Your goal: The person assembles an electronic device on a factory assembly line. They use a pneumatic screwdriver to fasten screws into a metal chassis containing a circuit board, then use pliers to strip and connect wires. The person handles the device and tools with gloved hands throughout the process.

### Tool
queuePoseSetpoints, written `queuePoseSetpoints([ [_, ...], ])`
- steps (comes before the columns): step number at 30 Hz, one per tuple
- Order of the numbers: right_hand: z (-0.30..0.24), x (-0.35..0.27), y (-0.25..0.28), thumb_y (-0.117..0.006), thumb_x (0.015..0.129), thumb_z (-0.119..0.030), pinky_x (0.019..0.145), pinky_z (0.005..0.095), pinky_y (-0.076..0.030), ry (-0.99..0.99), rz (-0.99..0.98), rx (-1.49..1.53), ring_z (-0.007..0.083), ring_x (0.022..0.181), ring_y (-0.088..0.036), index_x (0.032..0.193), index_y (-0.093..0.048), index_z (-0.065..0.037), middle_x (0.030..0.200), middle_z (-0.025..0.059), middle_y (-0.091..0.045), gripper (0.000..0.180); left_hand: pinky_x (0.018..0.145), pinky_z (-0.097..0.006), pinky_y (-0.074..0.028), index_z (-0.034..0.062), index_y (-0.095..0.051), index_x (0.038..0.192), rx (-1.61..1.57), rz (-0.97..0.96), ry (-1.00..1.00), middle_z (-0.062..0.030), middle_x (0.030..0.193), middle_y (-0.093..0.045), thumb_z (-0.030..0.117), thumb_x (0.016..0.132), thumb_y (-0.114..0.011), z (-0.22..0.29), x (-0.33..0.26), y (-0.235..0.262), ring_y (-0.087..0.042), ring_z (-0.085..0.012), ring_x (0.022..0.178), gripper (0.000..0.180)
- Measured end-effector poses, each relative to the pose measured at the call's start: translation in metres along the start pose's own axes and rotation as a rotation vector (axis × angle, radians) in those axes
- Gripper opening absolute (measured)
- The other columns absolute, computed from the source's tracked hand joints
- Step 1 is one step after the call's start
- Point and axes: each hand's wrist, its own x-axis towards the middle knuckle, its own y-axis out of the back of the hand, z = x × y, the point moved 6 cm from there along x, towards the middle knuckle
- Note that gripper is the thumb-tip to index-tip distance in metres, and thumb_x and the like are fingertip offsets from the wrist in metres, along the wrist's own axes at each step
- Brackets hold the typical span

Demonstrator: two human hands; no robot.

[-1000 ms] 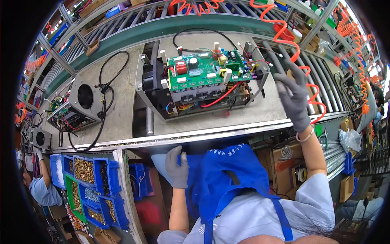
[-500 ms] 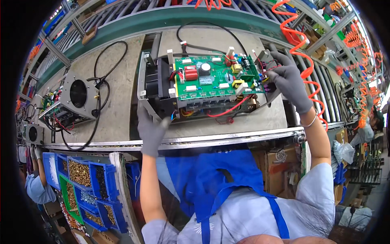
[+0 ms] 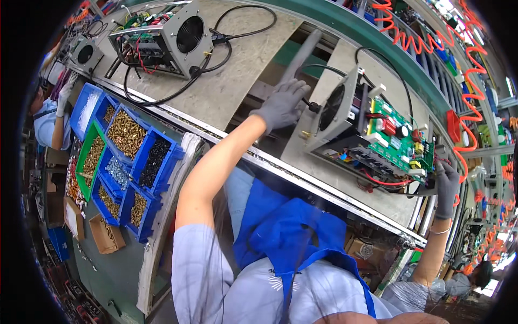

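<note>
An open-sided machine chassis (image 3: pixel 329 139) with a grey fan panel stands on the workbench at right. Its green circuit board (image 3: pixel 396 143) faces up, carrying red, yellow and white parts; a red wire runs along the front. My right hand (image 3: pixel 447 186), in a grey glove, grips the chassis at its far right end, fingers partly hidden there. To the left of the fan panel, my gloved left hand (image 3: pixel 283 105) reaches over the gap between two bench boards, fingers stretched out. Close by its fingertips is a black cable plug (image 3: pixel 313 107) at the fan panel.
A second fan unit (image 3: pixel 189 40) with a looped black cable (image 3: pixel 186 89) sits on the left board. Blue bins (image 3: pixel 156 181) of screws and a green bin (image 3: pixel 86 156) stand at lower left. Orange coiled hoses (image 3: pixel 475 97) hang at right. Another person's gloved hand (image 3: pixel 66 96) shows far left.
The view has swung left. My left hand has left the chassis's front left corner and moved out beside the fan panel. My right hand stays at the chassis's right end.
</note>
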Motion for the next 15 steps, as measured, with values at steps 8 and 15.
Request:
queuePoseSetpoints([
  [8,0.043,0.023,0.025,-0.062,0.092,-0.012,0.082,0.0293,-0.045,0.166,0.045,-0.078,0.0171,0.088,-0.057,0.101,-0.069,0.006,0.09,0.0075,-0.065,0.021,0.078,-0.045,-0.048,0.0163,-0.068,0.075,0.279,-0.446,-0.51,-0.0097,0.07,-0.068,0.039,0.077,-0.065,-0.007,0.049,-0.022,-0.065,-0.0304,0.067,0.023],
  [15,-0.083,-0.032,-0.01,-0.054,0.091,0.0,0.091,0.0354,-0.046,0.22,0.068,-0.059,0.0275,0.104,-0.06,0.107,-0.066,0.012,0.121,0.0191,-0.063,0.024,0.056,-0.049,-0.049,0.0111,-0.066,0.079,0.1,-0.419,-0.05,-0.0144,0.061,-0.063,0.044,0.091,-0.049,-0.007,0.047,-0.036,-0.063,-0.0367,0.056,0.039],
])
